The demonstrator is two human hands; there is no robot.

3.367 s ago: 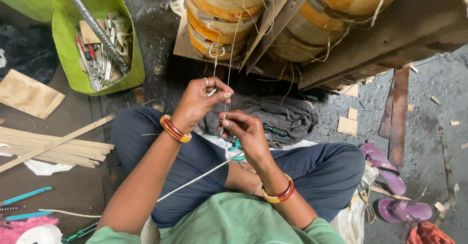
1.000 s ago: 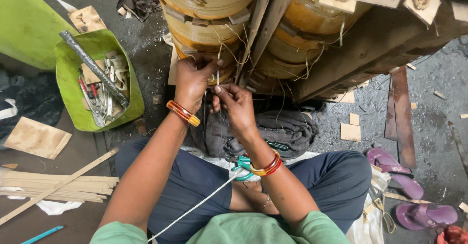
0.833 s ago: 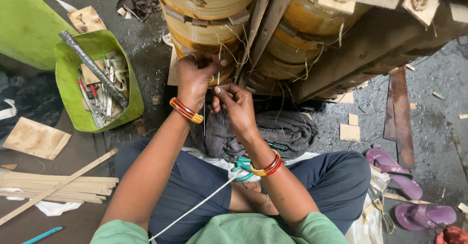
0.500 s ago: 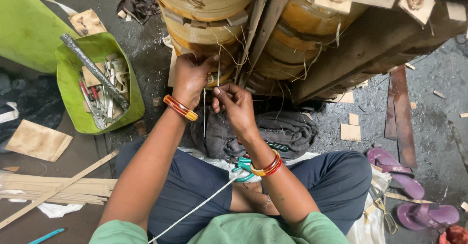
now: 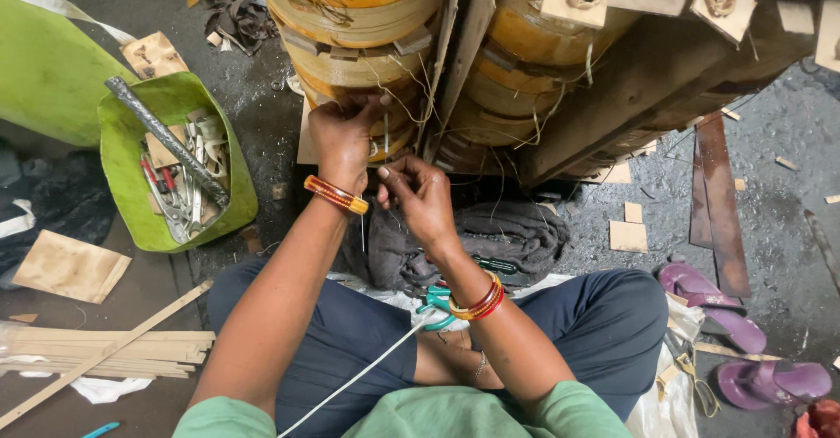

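Up close, the left hand (image 5: 343, 136) presses flat on the yellow coil (image 5: 350, 27), steadying it, while the right hand (image 5: 420, 195) pinches a thin strand (image 5: 386, 132) taut.

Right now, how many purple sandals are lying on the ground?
2 purple rubber sandals: one beside the seated person's right knee, below the rusty metal strip; the other nearer the bottom right corner. More may lie outside the view.
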